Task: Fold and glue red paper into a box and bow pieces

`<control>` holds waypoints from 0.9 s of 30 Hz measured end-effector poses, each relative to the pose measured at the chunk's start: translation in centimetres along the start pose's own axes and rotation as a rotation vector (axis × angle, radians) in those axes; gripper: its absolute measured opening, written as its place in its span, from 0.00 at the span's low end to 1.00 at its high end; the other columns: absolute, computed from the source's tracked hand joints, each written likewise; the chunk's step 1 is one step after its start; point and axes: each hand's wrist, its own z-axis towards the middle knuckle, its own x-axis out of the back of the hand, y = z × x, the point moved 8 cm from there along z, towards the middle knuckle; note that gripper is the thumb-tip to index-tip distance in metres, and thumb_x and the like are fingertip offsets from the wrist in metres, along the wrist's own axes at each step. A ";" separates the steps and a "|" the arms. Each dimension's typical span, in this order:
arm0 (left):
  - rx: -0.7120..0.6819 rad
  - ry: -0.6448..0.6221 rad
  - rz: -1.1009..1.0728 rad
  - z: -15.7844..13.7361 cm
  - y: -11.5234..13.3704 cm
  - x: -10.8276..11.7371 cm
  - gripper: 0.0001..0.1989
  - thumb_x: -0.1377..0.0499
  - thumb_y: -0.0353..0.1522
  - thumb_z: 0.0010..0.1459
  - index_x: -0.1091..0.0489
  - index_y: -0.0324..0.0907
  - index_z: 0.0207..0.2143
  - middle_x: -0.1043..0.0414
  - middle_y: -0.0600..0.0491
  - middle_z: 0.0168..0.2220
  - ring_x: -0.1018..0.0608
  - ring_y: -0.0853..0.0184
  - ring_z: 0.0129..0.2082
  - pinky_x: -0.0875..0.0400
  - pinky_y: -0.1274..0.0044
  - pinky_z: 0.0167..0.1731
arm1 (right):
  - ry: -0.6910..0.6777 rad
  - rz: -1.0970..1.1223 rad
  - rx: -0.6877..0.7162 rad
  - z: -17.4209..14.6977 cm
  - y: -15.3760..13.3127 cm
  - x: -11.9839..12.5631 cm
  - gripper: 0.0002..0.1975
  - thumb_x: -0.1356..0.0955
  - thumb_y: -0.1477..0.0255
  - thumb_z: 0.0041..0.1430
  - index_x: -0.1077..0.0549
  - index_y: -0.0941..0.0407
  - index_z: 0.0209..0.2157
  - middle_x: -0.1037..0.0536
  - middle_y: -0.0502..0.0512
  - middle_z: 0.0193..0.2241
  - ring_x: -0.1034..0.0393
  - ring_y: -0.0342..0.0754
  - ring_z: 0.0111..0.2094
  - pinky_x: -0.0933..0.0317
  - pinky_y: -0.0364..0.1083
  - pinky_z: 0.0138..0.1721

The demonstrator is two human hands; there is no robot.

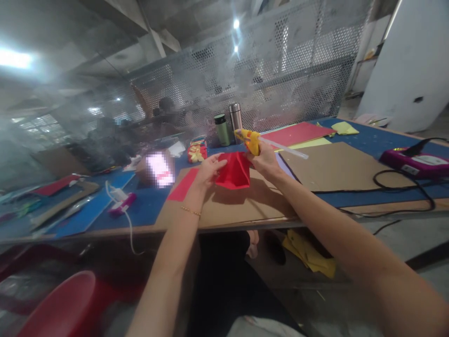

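Note:
Between my two hands is a folded red sheet (232, 174), bent into an open, box-like shape above the brown cardboard (224, 213). My left hand (211, 169) pinches its left edge between thumb and fingers. In my right hand (265, 161) is a yellow glue gun (251, 140), its nozzle pointing left and a clear glue stick (286, 148) sticking out of its back. The right fingers are wrapped round the handle, close to the red piece's right edge; whether they also touch it I cannot tell. A flat red strip (184, 184) lies on the cardboard beside my left wrist.
A green flask (221, 130) and a steel flask (235, 116) stand at the back, with patterned gloves (197, 150) to their left. A purple power strip (416, 161) with a black cable is at right. A white-corded purple socket (122, 204) sits left. A red stool (61, 309) stands below.

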 end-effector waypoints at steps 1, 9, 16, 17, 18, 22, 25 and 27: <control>0.017 -0.022 -0.019 -0.2 -0.5 -0.2 0.19 0.24 0.22 0.51 0.21 0.37 0.45 0.20 0.53 0.30 0.19 0.71 0.29 0.26 0.82 0.29 | 0.024 0.001 -0.001 -0.1 -0.1 0.2 0.12 0.29 0.69 0.55 0.25 0.52 0.42 0.28 0.51 0.32 0.33 0.50 0.34 0.35 0.49 0.31; 0.058 -0.041 -0.137 -0.5 -2.9 0.1 0.08 0.27 0.24 0.54 0.20 0.37 0.37 0.15 0.46 0.35 0.14 0.64 0.34 0.18 0.70 0.45 | 0.045 0.046 -0.061 -1.0 -0.8 -0.1 0.07 0.27 0.72 0.50 0.26 0.52 0.34 0.31 0.47 0.25 0.36 0.47 0.27 0.40 0.47 0.25; 0.015 0.025 -0.101 0.1 -3.4 1.0 0.06 0.27 0.26 0.56 0.20 0.37 0.34 0.16 0.48 0.30 0.16 0.64 0.30 0.19 0.68 0.46 | 0.029 0.032 -0.086 -1.1 -0.1 -0.2 0.07 0.27 0.72 0.51 0.27 0.51 0.33 0.34 0.46 0.21 0.40 0.45 0.23 0.45 0.46 0.22; 0.016 0.022 -0.090 0.0 -3.4 0.9 0.06 0.27 0.27 0.56 0.20 0.37 0.35 0.17 0.49 0.29 0.16 0.63 0.30 0.19 0.68 0.45 | 0.025 0.030 -0.097 -1.1 0.0 -0.2 0.07 0.27 0.72 0.52 0.27 0.51 0.33 0.34 0.46 0.21 0.40 0.45 0.22 0.45 0.46 0.22; 0.017 0.019 -0.082 -0.1 -3.4 0.9 0.06 0.26 0.27 0.56 0.20 0.38 0.35 0.17 0.49 0.29 0.16 0.63 0.30 0.19 0.68 0.44 | 0.025 0.025 -0.107 -1.1 0.1 -0.2 0.07 0.27 0.71 0.52 0.27 0.51 0.33 0.34 0.46 0.21 0.40 0.45 0.22 0.45 0.46 0.22; 0.022 0.012 -0.075 -0.2 -3.4 0.6 0.09 0.25 0.29 0.55 0.21 0.38 0.35 0.18 0.50 0.30 0.17 0.65 0.29 0.21 0.72 0.40 | 0.027 0.017 -0.113 -1.1 -0.2 -0.2 0.07 0.28 0.72 0.52 0.26 0.51 0.35 0.33 0.47 0.23 0.39 0.46 0.24 0.43 0.47 0.23; -0.015 0.070 -0.026 0.1 -3.1 0.9 0.09 0.26 0.32 0.58 0.23 0.39 0.32 0.20 0.51 0.29 0.20 0.68 0.28 0.25 0.75 0.37 | 0.021 0.045 -0.091 -1.2 -0.6 -0.2 0.08 0.28 0.73 0.52 0.26 0.51 0.36 0.33 0.47 0.25 0.39 0.46 0.25 0.43 0.47 0.24; -0.113 0.180 0.069 0.1 -2.1 1.7 0.09 0.28 0.34 0.62 0.24 0.41 0.33 0.21 0.52 0.31 0.21 0.69 0.30 0.27 0.76 0.38 | 0.019 0.049 -0.078 -1.3 -0.8 -0.1 0.08 0.28 0.74 0.52 0.27 0.50 0.35 0.34 0.46 0.24 0.40 0.45 0.25 0.44 0.46 0.23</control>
